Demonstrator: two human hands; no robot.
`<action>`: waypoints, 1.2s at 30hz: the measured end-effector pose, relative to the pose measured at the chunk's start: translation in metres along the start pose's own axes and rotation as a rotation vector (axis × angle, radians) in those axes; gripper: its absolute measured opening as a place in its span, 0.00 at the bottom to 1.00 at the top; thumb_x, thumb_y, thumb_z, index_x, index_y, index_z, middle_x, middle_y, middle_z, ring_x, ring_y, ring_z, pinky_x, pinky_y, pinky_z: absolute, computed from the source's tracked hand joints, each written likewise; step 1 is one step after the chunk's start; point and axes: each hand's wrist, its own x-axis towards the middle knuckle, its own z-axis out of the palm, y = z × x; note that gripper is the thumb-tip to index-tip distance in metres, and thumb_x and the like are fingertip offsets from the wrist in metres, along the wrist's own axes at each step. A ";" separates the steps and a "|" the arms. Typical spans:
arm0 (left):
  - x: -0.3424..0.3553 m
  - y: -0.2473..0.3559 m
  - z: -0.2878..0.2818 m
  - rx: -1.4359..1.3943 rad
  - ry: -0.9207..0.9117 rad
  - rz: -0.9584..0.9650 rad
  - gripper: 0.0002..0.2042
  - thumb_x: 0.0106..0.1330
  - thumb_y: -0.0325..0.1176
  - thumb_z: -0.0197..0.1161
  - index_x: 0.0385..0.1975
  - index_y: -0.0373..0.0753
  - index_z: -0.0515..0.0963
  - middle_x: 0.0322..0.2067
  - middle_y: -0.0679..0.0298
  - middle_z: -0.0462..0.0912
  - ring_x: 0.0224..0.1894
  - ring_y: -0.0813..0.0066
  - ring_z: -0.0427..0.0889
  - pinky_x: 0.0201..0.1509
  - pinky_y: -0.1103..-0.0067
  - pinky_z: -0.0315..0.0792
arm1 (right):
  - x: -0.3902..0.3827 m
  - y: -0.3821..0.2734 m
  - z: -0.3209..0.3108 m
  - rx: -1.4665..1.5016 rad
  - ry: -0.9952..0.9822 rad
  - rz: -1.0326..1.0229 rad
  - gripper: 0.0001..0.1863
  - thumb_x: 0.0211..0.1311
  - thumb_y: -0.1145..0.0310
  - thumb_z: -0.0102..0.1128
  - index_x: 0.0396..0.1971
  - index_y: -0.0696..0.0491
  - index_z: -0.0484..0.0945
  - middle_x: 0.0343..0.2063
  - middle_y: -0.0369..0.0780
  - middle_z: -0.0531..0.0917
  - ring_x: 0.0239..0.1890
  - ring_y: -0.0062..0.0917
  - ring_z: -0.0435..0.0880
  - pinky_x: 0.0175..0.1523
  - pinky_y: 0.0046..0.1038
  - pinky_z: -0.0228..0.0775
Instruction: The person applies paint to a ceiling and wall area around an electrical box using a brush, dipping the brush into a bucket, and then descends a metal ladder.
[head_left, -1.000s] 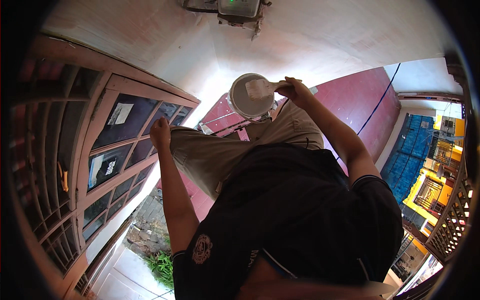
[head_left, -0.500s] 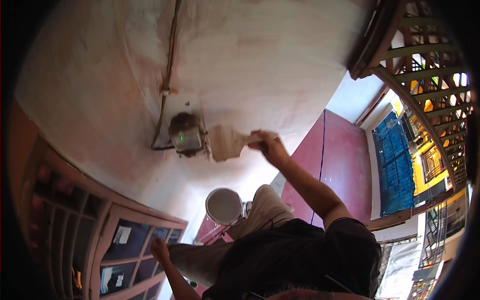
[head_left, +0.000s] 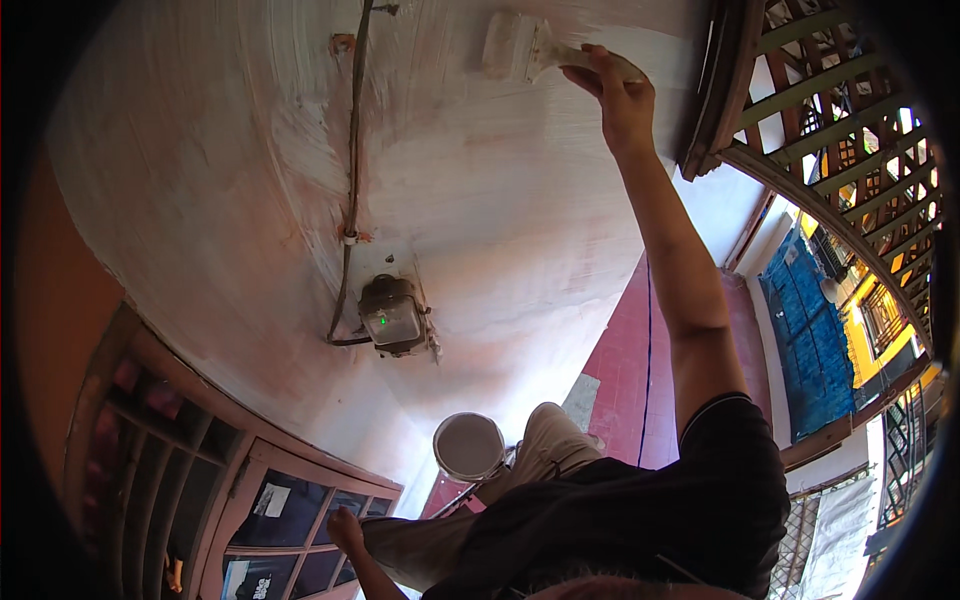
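Observation:
My right hand is raised high at the upper right with its fingers closed round the handle of a wide paintbrush. The flat pale bristles lie against the whitish, streaked wall, pointing left. Low at the left, beside my thigh, my left hand is curled closed; whether anything is inside its fingers is hidden. A round bucket with greyish-white contents stands below the wall, by my knee.
A meter box with a green light sticks out from the wall, fed by a dark cable. A paned window is at lower left, a wooden lattice at upper right. Red floor lies far below.
My right hand has carried the paintbrush up and slightly right, from beside the meter box to high on the wall. The whole view has shifted a little; my left hand stays low.

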 end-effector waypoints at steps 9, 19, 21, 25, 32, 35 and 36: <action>0.001 -0.012 0.004 0.106 -0.032 0.104 0.24 0.69 0.44 0.47 0.28 0.30 0.83 0.33 0.40 0.84 0.38 0.37 0.82 0.47 0.50 0.74 | 0.038 -0.015 -0.040 -0.300 0.137 -0.189 0.18 0.67 0.66 0.64 0.42 0.70 0.81 0.38 0.48 0.86 0.38 0.32 0.89 0.48 0.26 0.85; -0.005 0.006 -0.004 -0.030 -0.006 0.034 0.23 0.68 0.45 0.47 0.30 0.30 0.83 0.35 0.41 0.84 0.40 0.37 0.82 0.47 0.50 0.74 | 0.025 -0.011 -0.003 -0.985 0.309 -0.604 0.12 0.66 0.60 0.63 0.37 0.53 0.86 0.30 0.48 0.87 0.34 0.39 0.89 0.39 0.33 0.79; -0.007 0.010 -0.007 -0.025 0.001 0.042 0.23 0.68 0.45 0.48 0.29 0.30 0.82 0.35 0.40 0.84 0.40 0.37 0.82 0.47 0.50 0.74 | 0.008 0.005 0.044 -0.935 0.275 -0.667 0.08 0.65 0.65 0.64 0.39 0.52 0.84 0.34 0.47 0.86 0.33 0.39 0.88 0.39 0.35 0.79; -0.008 0.006 -0.005 0.002 0.010 0.073 0.22 0.68 0.43 0.48 0.27 0.30 0.82 0.34 0.40 0.84 0.38 0.38 0.82 0.45 0.51 0.75 | -0.018 0.008 0.121 -0.718 0.133 -0.669 0.05 0.62 0.73 0.59 0.34 0.54 0.83 0.33 0.48 0.84 0.26 0.47 0.84 0.32 0.40 0.79; -0.002 -0.012 0.003 0.179 0.029 0.215 0.22 0.68 0.42 0.47 0.26 0.29 0.82 0.33 0.40 0.84 0.38 0.39 0.82 0.46 0.50 0.74 | 0.003 0.005 0.092 -0.399 0.131 -0.450 0.13 0.67 0.67 0.60 0.38 0.62 0.84 0.25 0.41 0.87 0.32 0.22 0.88 0.37 0.24 0.79; -0.002 -0.008 0.002 0.114 0.002 0.134 0.23 0.69 0.42 0.46 0.28 0.29 0.83 0.34 0.40 0.84 0.39 0.38 0.82 0.47 0.51 0.74 | 0.033 0.008 0.024 -0.508 0.137 -0.376 0.17 0.68 0.62 0.61 0.36 0.64 0.85 0.27 0.43 0.88 0.30 0.24 0.89 0.37 0.24 0.80; -0.003 -0.006 0.002 0.058 0.001 0.082 0.23 0.69 0.43 0.46 0.29 0.29 0.83 0.35 0.40 0.84 0.39 0.38 0.82 0.48 0.51 0.74 | 0.036 0.002 0.008 -0.654 0.182 -0.458 0.18 0.68 0.59 0.57 0.30 0.59 0.86 0.21 0.41 0.87 0.28 0.28 0.89 0.37 0.30 0.78</action>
